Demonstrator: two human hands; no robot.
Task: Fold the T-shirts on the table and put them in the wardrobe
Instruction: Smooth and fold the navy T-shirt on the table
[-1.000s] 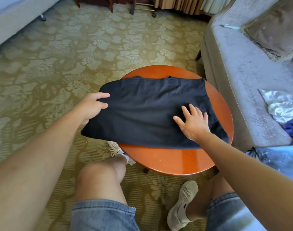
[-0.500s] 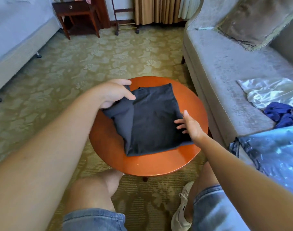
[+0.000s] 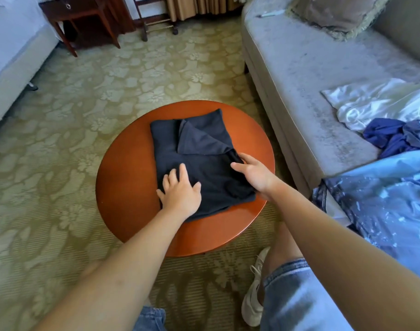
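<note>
- The patterned green carpet [image 3: 73,144] covers the floor around everything we see.
- A grey sofa [image 3: 311,75] runs along the right side. A bed [image 3: 11,44] shows at the far left.
- A light blue speckled cloth [image 3: 383,206] lies over the near end of the sofa. A shiny white cloth [image 3: 376,103] and a crumpled dark blue garment [image 3: 390,137] touch each other farther along the seat.
- The round reddish-brown bench [image 3: 125,182] stands on the carpet just in front of our knees, beside the sofa.
- The black T-shirt [image 3: 204,168] lies folded in a rough rectangle on the middle of the bench. One flap near its far end is turned over, showing a paler grey face.
- A dark wooden nightstand [image 3: 77,13] stands by the bed, and a brown fringed cushion [image 3: 335,10] sits at the far end of the sofa.
- Our denim shorts [image 3: 294,295] and one pale shoe [image 3: 254,297] show at the bottom right.
- The left grip [image 3: 180,194] lies palm down on the near left corner of the T-shirt, fingers straight and spread, holding nothing.
- The right grip [image 3: 254,175] rests at the T-shirt's right edge, thumb and a finger lying on the cloth. We cannot tell whether the other fingers curl under the edge.
</note>
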